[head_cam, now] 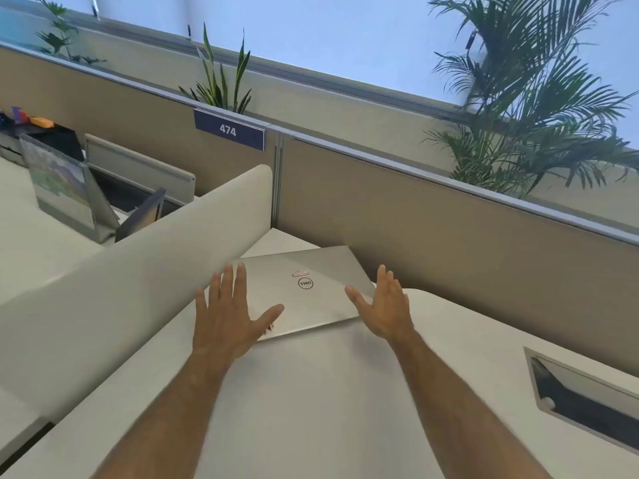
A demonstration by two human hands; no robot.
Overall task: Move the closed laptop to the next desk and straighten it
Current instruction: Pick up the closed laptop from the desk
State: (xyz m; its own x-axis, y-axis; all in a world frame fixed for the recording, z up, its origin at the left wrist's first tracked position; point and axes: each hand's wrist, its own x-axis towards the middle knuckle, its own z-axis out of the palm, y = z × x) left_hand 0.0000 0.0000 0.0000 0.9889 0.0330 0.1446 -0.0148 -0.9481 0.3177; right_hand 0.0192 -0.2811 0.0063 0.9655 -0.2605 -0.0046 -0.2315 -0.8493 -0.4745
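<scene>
A closed silver laptop with a round logo and a small red sticker lies askew in the far corner of a white desk, close to the beige partition. My left hand hovers over its near left corner, fingers spread, thumb over the lid. Beside the laptop's right edge is my right hand, palm turned inward and fingers apart. Neither hand grips anything. The laptop's near left corner is hidden under my left hand.
A white curved divider separates this desk from the neighbouring desk on the left, which bears a standing calendar and a tray. A cable hatch is sunk in the desk at right. Plants stand behind the beige partition.
</scene>
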